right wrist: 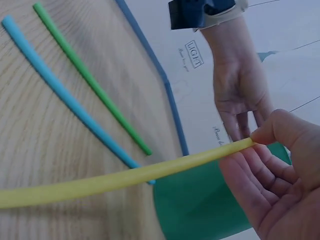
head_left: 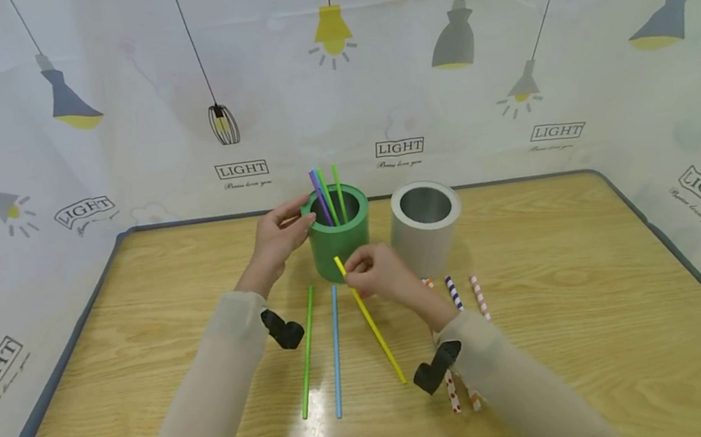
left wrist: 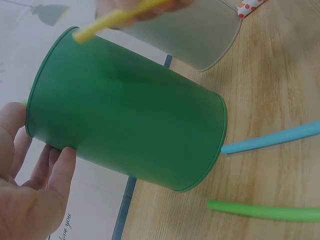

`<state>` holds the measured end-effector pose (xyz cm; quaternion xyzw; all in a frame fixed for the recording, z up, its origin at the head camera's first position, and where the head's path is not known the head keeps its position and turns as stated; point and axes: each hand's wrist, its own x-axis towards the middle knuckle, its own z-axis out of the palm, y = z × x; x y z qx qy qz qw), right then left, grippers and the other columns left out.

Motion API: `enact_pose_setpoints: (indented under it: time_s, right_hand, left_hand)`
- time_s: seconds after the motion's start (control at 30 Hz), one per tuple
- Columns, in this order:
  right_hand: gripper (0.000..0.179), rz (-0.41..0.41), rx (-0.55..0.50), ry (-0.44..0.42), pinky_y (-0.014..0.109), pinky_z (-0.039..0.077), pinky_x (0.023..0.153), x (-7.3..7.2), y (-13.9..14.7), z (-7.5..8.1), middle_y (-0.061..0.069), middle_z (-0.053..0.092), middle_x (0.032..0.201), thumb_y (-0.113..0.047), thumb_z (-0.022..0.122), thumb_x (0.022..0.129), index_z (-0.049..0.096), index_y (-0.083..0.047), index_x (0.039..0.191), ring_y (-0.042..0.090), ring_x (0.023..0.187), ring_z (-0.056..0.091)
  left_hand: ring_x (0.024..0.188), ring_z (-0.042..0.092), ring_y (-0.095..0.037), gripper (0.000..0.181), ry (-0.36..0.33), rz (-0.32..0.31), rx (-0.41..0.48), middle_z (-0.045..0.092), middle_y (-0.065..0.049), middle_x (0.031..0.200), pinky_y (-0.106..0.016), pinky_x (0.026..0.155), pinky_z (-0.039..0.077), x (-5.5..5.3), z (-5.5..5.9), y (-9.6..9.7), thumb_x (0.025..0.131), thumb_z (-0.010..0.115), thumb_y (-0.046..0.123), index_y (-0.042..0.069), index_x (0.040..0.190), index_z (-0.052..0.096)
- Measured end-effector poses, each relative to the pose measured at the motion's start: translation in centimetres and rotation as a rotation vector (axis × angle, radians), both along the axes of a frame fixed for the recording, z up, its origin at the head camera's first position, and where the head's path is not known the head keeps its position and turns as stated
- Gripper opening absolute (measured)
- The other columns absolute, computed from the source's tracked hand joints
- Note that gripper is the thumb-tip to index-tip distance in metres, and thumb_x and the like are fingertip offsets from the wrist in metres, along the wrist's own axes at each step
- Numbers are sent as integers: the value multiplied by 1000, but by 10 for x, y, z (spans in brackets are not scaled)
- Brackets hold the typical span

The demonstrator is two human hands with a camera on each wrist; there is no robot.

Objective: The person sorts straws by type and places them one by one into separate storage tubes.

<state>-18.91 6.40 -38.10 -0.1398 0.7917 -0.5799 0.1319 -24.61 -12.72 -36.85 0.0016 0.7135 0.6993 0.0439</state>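
A green can stands upright toward the back of the table, with purple, blue and green straws leaning inside it. My left hand holds the can's left side near the rim, fingers and thumb against it. Between thumb and fingertips, my right hand pinches a yellow straw close to its upper end. That straw slants down toward me, its top overlapping the can's front in the head view. On the table lie a green straw and a blue straw, side by side.
A white can stands upright right of the green one. Patterned paper straws lie in front of it, partly hidden under my right forearm. A backdrop printed with lamps rises behind the table.
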Motion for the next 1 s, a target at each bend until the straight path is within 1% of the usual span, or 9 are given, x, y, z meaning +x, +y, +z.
enact_pose_setpoints:
  time_s: [0.13,0.2,0.27,0.4,0.53,0.63,0.77,0.9,1.0]
  right_hand:
    - [12,-1,-66,51,33,56,58,-1,1,13,8,59,73,0,59,80,60,7,89,15,59,58]
    - [12,-6,-83,90,37,56,59,-3,1,20,7,59,72,0,59,80,60,8,88,18,59,58]
    - [11,-18,-93,137,41,55,59,-6,2,28,8,59,71,0,59,80,61,7,88,25,60,58]
    - [9,-59,-81,226,43,55,59,-15,6,45,10,61,71,0,61,80,62,6,87,28,60,59]
    - [8,-78,-57,291,35,56,57,-26,10,63,12,63,73,0,61,81,62,5,88,21,58,60]
    - [8,-70,-48,331,32,56,57,-34,12,75,12,63,74,0,60,82,62,5,89,19,59,60]
    - [9,-72,-31,361,35,56,60,-46,13,90,11,63,75,-2,61,82,62,4,89,17,61,60]
    - [9,-77,-9,408,30,56,59,-56,11,105,10,63,74,-4,61,83,62,2,89,16,60,59]
    - [9,-80,-24,450,27,55,59,-62,8,118,10,63,74,-4,61,83,62,3,89,16,61,60]
  left_hand:
    - [114,50,-22,44,3,-2,-1,49,-10,125,-31,88,48,0,0,0,88,63,16,13,131,52]
    - [114,50,-22,44,2,-3,0,49,-10,125,-31,88,48,1,1,0,88,63,16,13,131,52]
    - [114,50,-22,44,1,-5,-1,49,-10,125,-31,88,48,2,2,0,88,63,16,13,131,52]
    - [115,49,-22,45,0,-9,-2,49,-10,125,-31,89,48,2,2,0,89,63,16,13,132,52]
    - [115,49,-22,45,-8,-8,-3,48,-10,126,-30,89,48,2,3,0,88,63,17,14,132,52]
    - [115,50,-22,45,-11,-3,-5,49,-9,125,-30,88,48,1,2,0,88,63,16,13,131,52]
    - [115,50,-22,45,-9,-2,0,49,-10,125,-29,88,48,0,2,0,88,63,15,13,131,52]
    - [114,50,-22,45,-7,-4,9,49,-10,125,-31,89,48,0,1,-1,88,63,16,12,131,52]
    - [114,50,-22,45,-2,-3,10,50,-9,124,-32,89,48,0,1,-1,88,63,16,13,131,52]
